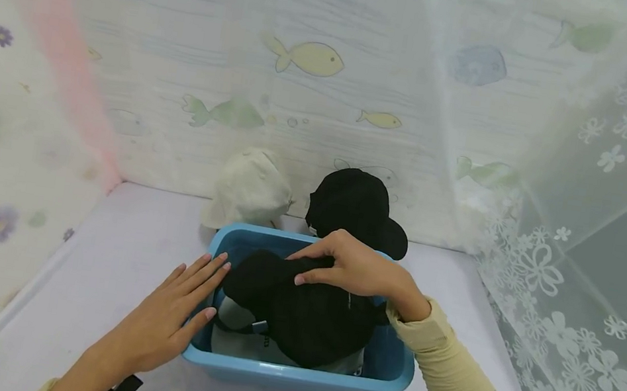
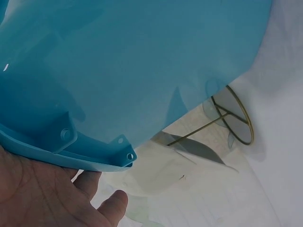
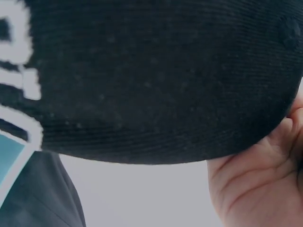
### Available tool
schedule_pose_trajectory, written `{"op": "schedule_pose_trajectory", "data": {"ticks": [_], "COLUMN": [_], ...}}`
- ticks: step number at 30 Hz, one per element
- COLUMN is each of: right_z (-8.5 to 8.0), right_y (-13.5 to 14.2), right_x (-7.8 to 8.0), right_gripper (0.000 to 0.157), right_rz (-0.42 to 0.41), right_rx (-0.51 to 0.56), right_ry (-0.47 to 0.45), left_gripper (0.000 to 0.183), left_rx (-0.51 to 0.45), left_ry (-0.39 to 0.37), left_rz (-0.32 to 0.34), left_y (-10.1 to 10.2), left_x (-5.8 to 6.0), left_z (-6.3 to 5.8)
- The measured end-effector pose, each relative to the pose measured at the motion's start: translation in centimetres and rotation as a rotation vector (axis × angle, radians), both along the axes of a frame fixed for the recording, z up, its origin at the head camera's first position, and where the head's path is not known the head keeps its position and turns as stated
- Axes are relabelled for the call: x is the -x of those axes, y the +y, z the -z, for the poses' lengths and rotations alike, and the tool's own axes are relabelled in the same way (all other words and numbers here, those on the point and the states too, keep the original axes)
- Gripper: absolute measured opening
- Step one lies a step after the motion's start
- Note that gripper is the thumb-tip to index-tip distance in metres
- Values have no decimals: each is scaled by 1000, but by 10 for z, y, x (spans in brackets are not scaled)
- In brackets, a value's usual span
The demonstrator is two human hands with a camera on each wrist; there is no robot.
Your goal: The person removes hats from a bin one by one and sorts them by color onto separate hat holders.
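Observation:
A blue plastic basin (image 1: 294,372) holds caps. On top in it lies a black cap (image 1: 318,330), and my right hand (image 1: 360,269) pinches its fabric between thumb and fingers. In the right wrist view the black cap (image 3: 142,94) fills most of the picture, with white lettering at the left and part of the hand (image 3: 255,189) below its edge. Under it a grey cap (image 1: 229,341) shows in part. My left hand (image 1: 164,315) rests with straight fingers against the basin's left rim; the left wrist view shows that hand (image 2: 61,194) at the blue rim.
Behind the basin stand a white cap (image 1: 255,184) and another black cap (image 1: 349,200). A thin metal stand (image 2: 246,118) supports the white cap from below. Fish-printed curtain (image 1: 314,59) closes off the back, and lace curtain (image 1: 564,337) hangs at the right of the white-covered table (image 1: 119,248).

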State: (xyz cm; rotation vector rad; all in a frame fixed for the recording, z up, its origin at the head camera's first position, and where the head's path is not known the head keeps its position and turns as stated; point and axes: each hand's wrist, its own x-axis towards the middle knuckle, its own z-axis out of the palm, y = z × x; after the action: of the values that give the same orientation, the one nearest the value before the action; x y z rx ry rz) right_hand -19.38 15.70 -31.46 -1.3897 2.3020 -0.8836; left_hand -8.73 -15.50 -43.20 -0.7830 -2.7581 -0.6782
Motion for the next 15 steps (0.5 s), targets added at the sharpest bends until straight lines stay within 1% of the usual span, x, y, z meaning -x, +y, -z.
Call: {"op": "schedule_pose_trajectory", "data": {"ticks": [5,12,15], "right_z": [-11,-27,-33], "right_y": [7,17,22], "right_x": [-4,-7,-7], "right_gripper": [36,36,35], "right_rz": [21,54,64], "right_rx": [-23,4,6], "right_ry": [-6,-4,13], "left_gripper": [62,61,62], "left_rx": [1,1,6], "left_ry": [2,-9,-22], "left_rz": [3,-2,-7], "left_y": [1,1,1], "left_x": [0,1,0], "left_z": [1,2,3]}}
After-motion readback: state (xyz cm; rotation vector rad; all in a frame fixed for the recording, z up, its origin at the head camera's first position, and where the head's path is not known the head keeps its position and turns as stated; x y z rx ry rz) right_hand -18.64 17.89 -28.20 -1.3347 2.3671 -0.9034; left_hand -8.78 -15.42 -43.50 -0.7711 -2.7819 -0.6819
